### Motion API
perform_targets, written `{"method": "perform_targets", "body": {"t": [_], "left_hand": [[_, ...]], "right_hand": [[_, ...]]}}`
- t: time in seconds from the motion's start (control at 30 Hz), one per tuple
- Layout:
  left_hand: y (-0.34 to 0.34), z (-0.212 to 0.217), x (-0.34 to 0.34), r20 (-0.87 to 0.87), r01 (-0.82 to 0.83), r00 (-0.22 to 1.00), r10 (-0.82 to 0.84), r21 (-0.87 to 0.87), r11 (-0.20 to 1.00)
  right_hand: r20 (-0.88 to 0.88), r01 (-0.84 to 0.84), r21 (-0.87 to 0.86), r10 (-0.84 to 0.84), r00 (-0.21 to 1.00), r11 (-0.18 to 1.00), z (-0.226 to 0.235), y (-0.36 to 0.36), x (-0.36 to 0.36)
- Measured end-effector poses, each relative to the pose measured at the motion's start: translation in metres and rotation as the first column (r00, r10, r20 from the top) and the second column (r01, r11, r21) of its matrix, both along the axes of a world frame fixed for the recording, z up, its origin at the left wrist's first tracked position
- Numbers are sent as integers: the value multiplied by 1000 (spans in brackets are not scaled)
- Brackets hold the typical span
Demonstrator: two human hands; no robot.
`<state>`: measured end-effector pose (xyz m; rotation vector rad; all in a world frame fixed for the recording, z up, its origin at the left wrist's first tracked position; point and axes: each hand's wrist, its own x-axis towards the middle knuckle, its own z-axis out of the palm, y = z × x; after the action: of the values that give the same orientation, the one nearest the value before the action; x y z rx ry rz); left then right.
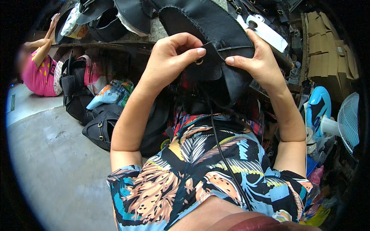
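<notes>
In front of my chest I hold a black leather bag (210, 23) with a rounded, stitched panel. My left hand (169, 57) is closed at its near edge, thumb and fingers pinching a small black leather flap (210, 65). A small light-coloured ring or fastener shows by the left thumb. My right hand (258, 61) grips the bag's right side, its thumb pressed on the seam beside the flap and its fingers mostly hidden behind. The bag's lower part hangs toward my lap, in shadow.
More black leather pieces (133, 17) lie on the bench behind. Black bags with buckles (102, 131) rest at my left. Farther left sits a person in pink (40, 73). On the right are a light-blue fan (348, 119) and stacked brown cardboard (327, 46).
</notes>
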<state>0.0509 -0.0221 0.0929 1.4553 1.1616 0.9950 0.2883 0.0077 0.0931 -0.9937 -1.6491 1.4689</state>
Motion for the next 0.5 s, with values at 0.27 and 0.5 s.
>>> {"method": "perform_targets", "body": {"t": [0.27, 0.5], "left_hand": [[7, 0, 9, -38, 12, 999, -8, 93, 996], [11, 12, 13, 83, 36, 996, -45, 105, 994]], "right_hand": [[-2, 42, 17, -42, 999, 999, -5, -3, -3], [126, 3, 103, -16, 992, 995, 28, 12, 15]]}}
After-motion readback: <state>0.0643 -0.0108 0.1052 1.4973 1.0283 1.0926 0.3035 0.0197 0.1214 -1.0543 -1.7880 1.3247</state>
